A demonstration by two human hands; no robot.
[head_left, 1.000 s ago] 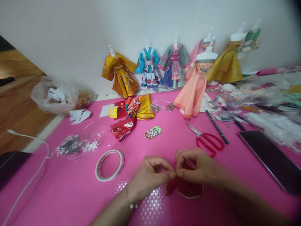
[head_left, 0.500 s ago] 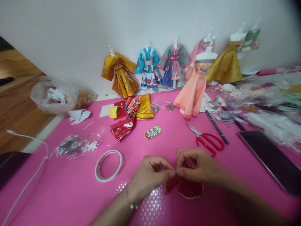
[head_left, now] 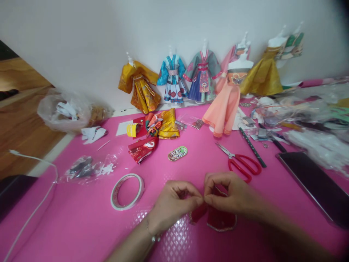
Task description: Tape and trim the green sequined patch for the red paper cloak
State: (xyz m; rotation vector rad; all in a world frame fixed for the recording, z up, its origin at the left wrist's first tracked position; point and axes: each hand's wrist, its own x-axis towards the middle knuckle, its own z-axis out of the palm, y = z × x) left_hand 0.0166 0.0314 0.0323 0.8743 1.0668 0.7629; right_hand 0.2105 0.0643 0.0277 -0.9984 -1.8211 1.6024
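Both hands meet low in the middle of the pink table [head_left: 81,218]. My left hand [head_left: 171,205] and my right hand [head_left: 231,194] pinch fingertip to fingertip at the top of a small red paper garment [head_left: 218,220] with a beaded hem, which lies on the table beneath them. Both hands have their fingers curled closed on it. A roll of clear double-sided tape [head_left: 127,191] lies to the left of my left hand. Red-handled scissors [head_left: 241,162] lie just beyond my right hand.
Several dressed mini mannequins stand along the wall, among them a peach gown [head_left: 225,105]. Folded patterned papers [head_left: 155,127], a sequin oval [head_left: 177,153], a black pen [head_left: 252,147], a dark phone [head_left: 316,183], plastic bags [head_left: 64,111] and a white cable [head_left: 32,160] lie around.
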